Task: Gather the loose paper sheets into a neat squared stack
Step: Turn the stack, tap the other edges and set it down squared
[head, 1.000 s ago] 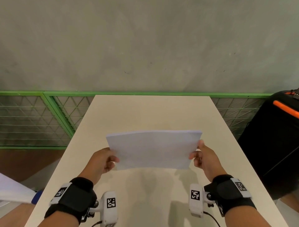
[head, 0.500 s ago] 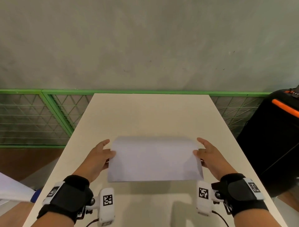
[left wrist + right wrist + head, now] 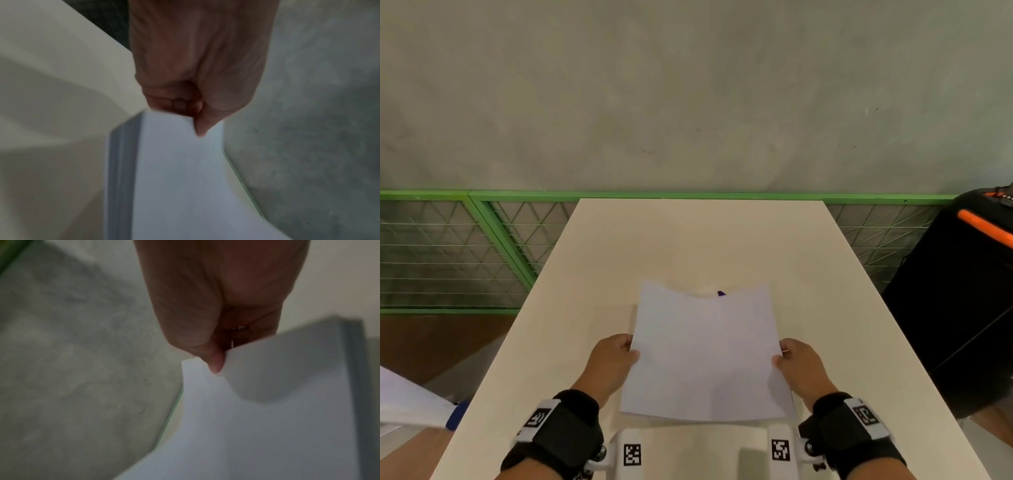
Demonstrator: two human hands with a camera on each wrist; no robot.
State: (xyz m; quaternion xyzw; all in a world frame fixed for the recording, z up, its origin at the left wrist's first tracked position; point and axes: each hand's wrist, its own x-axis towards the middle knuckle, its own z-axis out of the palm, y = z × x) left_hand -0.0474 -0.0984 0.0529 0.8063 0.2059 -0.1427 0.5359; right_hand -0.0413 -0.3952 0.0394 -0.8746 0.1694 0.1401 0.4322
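A stack of white paper sheets [image 3: 705, 353] is held up above the cream table [image 3: 688, 246], its far edge sagging in the middle. My left hand [image 3: 616, 359] pinches the stack's left edge, thumb on top. My right hand [image 3: 796, 363] pinches the right edge the same way. In the left wrist view the left hand [image 3: 195, 104] grips the paper stack [image 3: 174, 178], whose layered edge shows. In the right wrist view the thumb of my right hand [image 3: 216, 353] presses on the paper stack [image 3: 267, 410]. A small purple thing [image 3: 721, 293] peeks past the far edge.
A green mesh railing [image 3: 482, 246] runs behind and to the left of the table. A black case with an orange stripe [image 3: 962, 291] stands at the right. Another white sheet [image 3: 407, 401] sticks in from the lower left, off the table.
The stack stood upright a second ago, then lay flat on the table with both hands open beside it. Now both hands pinch its side edges and hold it lengthwise, nearer to me.
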